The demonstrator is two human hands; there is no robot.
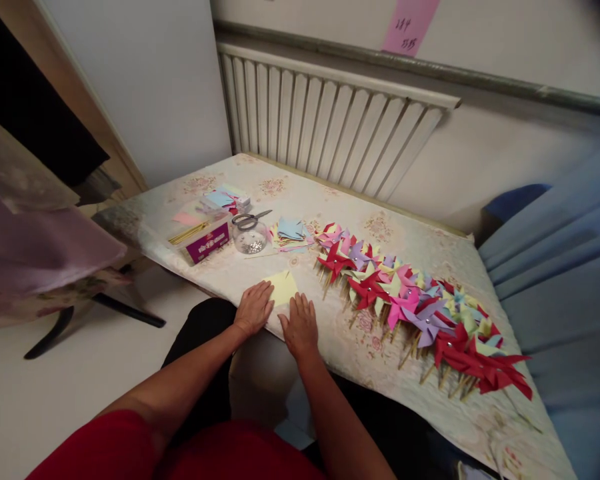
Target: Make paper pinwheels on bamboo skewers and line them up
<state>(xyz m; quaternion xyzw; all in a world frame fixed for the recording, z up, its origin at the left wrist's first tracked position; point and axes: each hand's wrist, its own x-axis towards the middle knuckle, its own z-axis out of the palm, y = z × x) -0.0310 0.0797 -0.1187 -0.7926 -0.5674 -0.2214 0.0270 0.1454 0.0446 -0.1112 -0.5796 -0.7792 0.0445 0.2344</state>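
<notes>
A pale yellow paper square (pixel 283 288) with slits cut in at its corners lies flat near the table's front edge. My left hand (pixel 254 308) rests on its left side, fingers stretched out. My right hand (pixel 300 326) lies flat at its lower right corner, fingers extended. Beyond the paper stands a clear round tub (pixel 250 241) of small shiny fasteners, with dark-handled scissors (pixel 247 221) lying across its rim. A stack of coloured paper squares (pixel 291 231), blue on top, sits to the right of the tub.
Rows of finished paper pinwheels (pixel 400 293) on sticks cover the table's right side. A purple box (pixel 207 245) with thin sticks stands at the left, and more coloured paper (pixel 223 198) lies behind it. A radiator (pixel 325 113) runs along the wall; a blue curtain (pixel 570 267) hangs at the right.
</notes>
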